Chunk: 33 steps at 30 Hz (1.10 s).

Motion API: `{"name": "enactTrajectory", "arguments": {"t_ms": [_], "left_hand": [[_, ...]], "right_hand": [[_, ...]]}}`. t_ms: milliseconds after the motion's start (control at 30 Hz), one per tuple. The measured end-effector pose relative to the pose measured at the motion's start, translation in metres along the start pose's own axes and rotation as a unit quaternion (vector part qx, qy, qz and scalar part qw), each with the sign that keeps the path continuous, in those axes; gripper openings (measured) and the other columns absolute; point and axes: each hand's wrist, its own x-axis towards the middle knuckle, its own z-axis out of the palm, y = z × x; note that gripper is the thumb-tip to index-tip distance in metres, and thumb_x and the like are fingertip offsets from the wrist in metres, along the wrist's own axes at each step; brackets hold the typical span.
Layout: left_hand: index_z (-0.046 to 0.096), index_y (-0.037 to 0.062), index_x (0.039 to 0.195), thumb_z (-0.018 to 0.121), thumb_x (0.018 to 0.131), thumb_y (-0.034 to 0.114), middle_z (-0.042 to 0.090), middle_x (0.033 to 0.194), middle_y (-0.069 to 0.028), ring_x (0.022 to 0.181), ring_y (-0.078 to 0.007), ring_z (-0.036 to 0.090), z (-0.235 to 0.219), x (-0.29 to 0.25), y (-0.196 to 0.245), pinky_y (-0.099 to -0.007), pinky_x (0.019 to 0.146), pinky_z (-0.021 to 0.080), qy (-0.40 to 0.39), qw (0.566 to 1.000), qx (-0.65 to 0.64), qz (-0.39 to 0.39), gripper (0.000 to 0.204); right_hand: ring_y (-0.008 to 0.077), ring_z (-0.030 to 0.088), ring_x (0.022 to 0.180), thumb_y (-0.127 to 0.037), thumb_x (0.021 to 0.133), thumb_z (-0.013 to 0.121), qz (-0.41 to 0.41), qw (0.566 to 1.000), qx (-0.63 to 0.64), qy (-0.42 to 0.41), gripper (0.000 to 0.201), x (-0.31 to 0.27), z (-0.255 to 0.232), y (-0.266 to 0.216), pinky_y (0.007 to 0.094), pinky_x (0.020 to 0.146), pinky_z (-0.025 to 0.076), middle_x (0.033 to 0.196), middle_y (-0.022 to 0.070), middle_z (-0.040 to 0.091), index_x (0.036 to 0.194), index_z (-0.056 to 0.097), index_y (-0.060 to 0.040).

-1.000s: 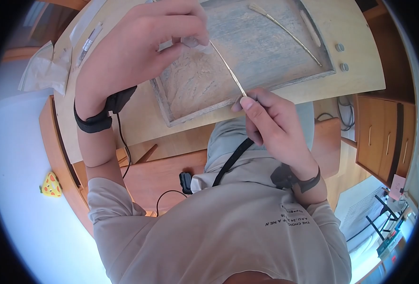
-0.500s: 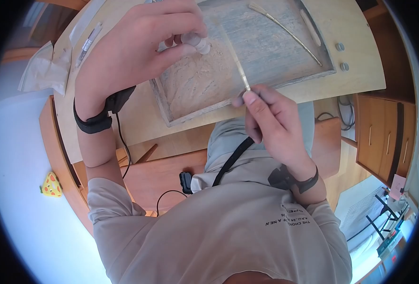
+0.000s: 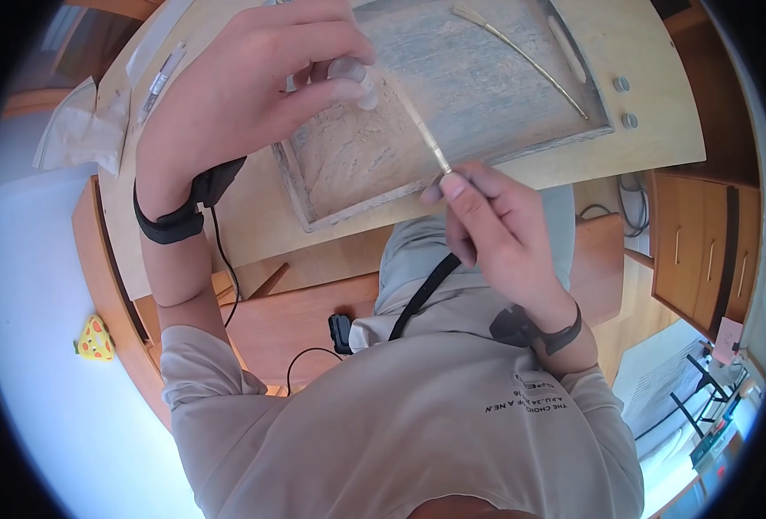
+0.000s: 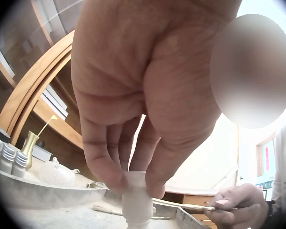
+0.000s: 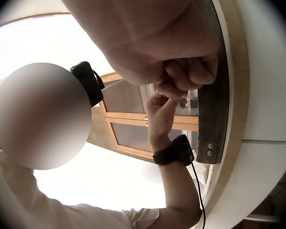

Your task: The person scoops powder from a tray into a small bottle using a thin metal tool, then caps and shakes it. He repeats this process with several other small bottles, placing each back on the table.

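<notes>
My left hand (image 3: 262, 82) pinches a small translucent vial (image 4: 137, 198) between thumb and fingers. The vial's neck points down over the left part of a shallow grey tray (image 3: 305, 203). Rough brownish powder (image 3: 348, 156) lies under it. Near the tray's front edge, my right hand (image 3: 500, 216) grips a slim gold-coloured rod (image 3: 439, 157) with thumb and fingertips. The rod's far end is blurred and reaches up and left beside the vial's mouth. In the right wrist view, the curled fingers of my right hand (image 5: 181, 62) hide the rod.
A gold-handled brush (image 3: 534, 65) lies in the tray. Two silver caps (image 3: 629, 123) stand to its right. A plastic bag (image 3: 89, 130) and a pen (image 3: 162, 82) are at the left. Silver-topped bottles (image 4: 7, 160) and a gold vase (image 4: 28, 145) stand beyond the tray.
The vial has tipped so that more of its neck shows below my left fingers. The rod's far end swung right, away from the vial, then back left towards it.
</notes>
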Motion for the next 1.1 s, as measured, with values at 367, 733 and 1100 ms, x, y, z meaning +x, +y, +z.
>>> {"name": "enactTrajectory", "arguments": {"t_ms": [367, 733, 1100], "left_hand": [[0.066, 0.0006, 0.093, 0.076, 0.087, 0.016, 0.054, 0.075, -0.0058, 0.061, -0.0173, 0.049, -0.0010, -0.0012, 0.0006, -0.0297, 0.055, 0.038, 0.001, 0.996, 0.071, -0.056, 0.019], [0.066, 0.0006, 0.093, 0.076, 0.088, 0.016, 0.054, 0.074, -0.0058, 0.059, -0.0168, 0.048, 0.0007, -0.0004, -0.0002, -0.0300, 0.054, 0.038, 0.008, 0.996, 0.052, -0.074, 0.019], [0.063, -0.0003, 0.096, 0.075, 0.082, -0.001, 0.061, 0.094, -0.0057, 0.075, -0.0170, 0.056, -0.0036, 0.0011, 0.0010, -0.0274, 0.065, 0.047, 0.012, 0.999, -0.020, -0.039, 0.019]], "right_hand": [[0.0022, 0.038, 0.048, -0.019, 0.108, 0.050, 0.008, 1.000, -0.009, -0.016, 0.028, -0.0014, -0.0049, 0.0003, 0.0232, 0.045, 0.031, 0.055, -0.0050, 0.043, 0.096, 0.062, 0.0031], [0.0021, 0.039, 0.048, -0.020, 0.108, 0.050, -0.007, 1.000, -0.014, -0.003, 0.029, -0.0013, -0.0072, -0.0035, 0.0224, 0.045, 0.031, 0.055, -0.0046, 0.044, 0.096, 0.062, 0.0033], [0.0028, 0.040, 0.048, -0.020, 0.108, 0.050, -0.022, 1.000, -0.003, 0.000, 0.028, -0.0018, -0.0054, -0.0021, 0.0228, 0.045, 0.032, 0.055, -0.0036, 0.044, 0.095, 0.061, 0.0022]]}}
